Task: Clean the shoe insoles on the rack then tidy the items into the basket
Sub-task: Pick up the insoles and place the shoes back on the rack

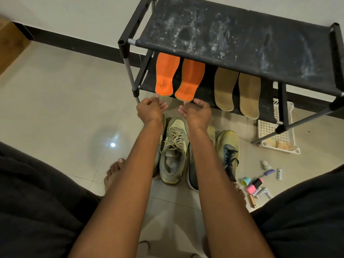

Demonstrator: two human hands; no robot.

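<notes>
Two orange insoles, the left one (166, 74) and the right one (189, 80), lie on the lower shelf of a black shoe rack (242, 45), heels toward me. Beside them lie two tan insoles (225, 90) (249, 95). My left hand (149, 109) hovers at the heel of the left orange insole, fingers loosely curled, one fingertip touching its edge. My right hand (197, 112) sits just below the heel of the right orange insole, fingers loosely curled and holding nothing. A white plastic basket (266, 127) stands on the floor under the rack's right end.
The rack's dusty top shelf overhangs the insoles. Several worn sneakers (173, 151) (228, 151) stand on the tiled floor under my arms. Small items lie scattered at the right: a pink marker (255, 185), little bottles (266, 164) and tubes. My bare feet are beside the shoes.
</notes>
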